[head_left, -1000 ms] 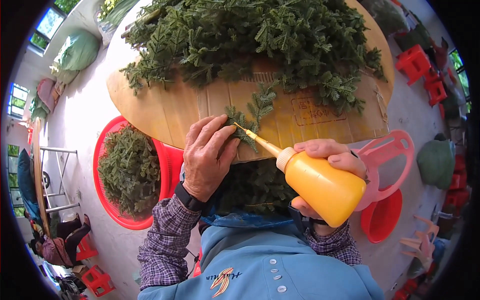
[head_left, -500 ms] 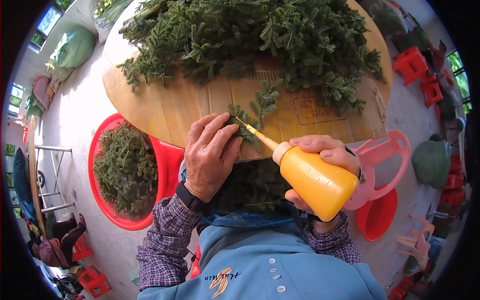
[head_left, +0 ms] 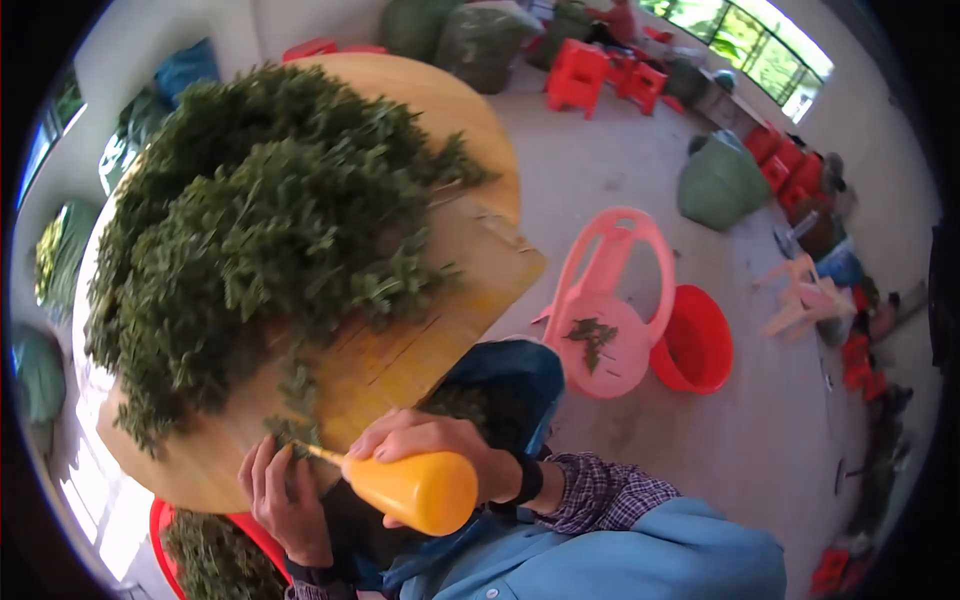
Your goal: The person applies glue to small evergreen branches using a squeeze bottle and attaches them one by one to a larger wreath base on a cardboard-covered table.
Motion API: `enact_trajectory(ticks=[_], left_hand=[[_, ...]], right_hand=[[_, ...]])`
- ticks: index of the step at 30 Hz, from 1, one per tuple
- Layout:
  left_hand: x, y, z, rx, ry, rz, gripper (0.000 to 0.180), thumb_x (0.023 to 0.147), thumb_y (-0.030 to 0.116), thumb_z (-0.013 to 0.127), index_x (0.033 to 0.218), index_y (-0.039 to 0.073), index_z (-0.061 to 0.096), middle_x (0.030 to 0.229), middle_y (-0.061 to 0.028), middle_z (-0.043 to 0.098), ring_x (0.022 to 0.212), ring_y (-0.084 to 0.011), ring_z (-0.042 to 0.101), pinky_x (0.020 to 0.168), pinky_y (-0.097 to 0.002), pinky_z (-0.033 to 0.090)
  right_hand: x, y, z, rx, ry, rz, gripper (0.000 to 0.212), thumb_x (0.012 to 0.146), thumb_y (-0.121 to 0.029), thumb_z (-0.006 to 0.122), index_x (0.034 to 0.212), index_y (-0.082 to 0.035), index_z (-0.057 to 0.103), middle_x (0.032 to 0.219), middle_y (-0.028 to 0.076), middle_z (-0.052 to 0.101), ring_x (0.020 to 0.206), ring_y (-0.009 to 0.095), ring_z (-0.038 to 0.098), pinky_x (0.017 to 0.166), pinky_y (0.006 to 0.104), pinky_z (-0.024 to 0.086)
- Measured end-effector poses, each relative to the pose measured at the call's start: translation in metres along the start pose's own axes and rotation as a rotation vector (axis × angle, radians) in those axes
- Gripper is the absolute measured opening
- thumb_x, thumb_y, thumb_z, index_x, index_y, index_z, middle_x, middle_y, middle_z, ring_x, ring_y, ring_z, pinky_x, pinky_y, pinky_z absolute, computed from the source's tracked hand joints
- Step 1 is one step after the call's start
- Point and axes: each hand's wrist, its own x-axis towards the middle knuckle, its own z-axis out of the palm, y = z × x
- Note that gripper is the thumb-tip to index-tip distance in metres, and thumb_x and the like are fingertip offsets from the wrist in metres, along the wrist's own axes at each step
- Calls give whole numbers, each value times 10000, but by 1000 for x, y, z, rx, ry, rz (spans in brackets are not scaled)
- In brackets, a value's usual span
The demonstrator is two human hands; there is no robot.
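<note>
My right hand [head_left: 430, 440] is wrapped round a yellow squeeze bottle [head_left: 418, 493] with a narrow nozzle, tilted with its tip pointing left. The tip meets a small green fir sprig [head_left: 298, 392] at the near edge of the cardboard-covered round table. My left hand [head_left: 285, 497] pinches the lower part of that sprig between thumb and fingers, close to the nozzle. Just beyond the hands, a large heap of fir branches [head_left: 270, 220] covers much of the table [head_left: 475, 120].
A red basket [head_left: 157, 540] of fir pieces stands below the table at the near left. To the right are a pink chair [head_left: 625, 365] with sprigs on its seat and a red bucket [head_left: 722, 350]. Red stools [head_left: 577, 78] and a green sack [head_left: 722, 180] are farther off.
The view has swung to the right, so the table and both hands now appear farther left. The nozzle stays at the sprig, and both hands keep their holds.
</note>
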Motion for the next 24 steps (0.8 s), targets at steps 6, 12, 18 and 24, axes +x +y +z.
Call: enact_trajectory(ticks=[6, 12, 18, 24], left_hand=[[3, 7, 4, -88, -4, 11, 200, 835, 10, 655, 1035, 2, 664, 1205, -177, 656, 1139, -364, 583, 989, -437, 464], [-4, 1, -5, 23, -4, -8, 199, 816, 25, 694, 1014, 11, 691, 1190, -174, 664, 1142, -366, 585, 977, -445, 486], [17, 13, 11, -74, 17, 45, 230, 807, 60, 736, 1032, 36, 697, 1172, -147, 674, 1133, -346, 592, 981, -430, 487], [7, 1, 7, -58, 33, 6, 214, 821, 111, 732, 1018, 39, 692, 1163, -130, 673, 1128, -336, 592, 966, -420, 489]], right_hand=[[-10, -16, -4, -95, 39, -15, 625, 750, -199, 890, 1223, -67, 504, 1145, 189, 645, 1038, 334, 664, 853, 429, 554], [-11, -13, 1, -97, 37, 8, 661, 715, -247, 918, 1209, -70, 516, 1123, 176, 655, 1033, 317, 667, 844, 402, 558], [-9, -7, -19, -125, -4, -45, 686, 753, -240, 890, 1240, -71, 438, 1132, 186, 607, 1010, 307, 656, 861, 399, 557], [-15, -6, -9, -167, -60, -13, 669, 786, -256, 862, 1237, -74, 403, 1172, 205, 570, 1071, 323, 619, 919, 424, 543]])
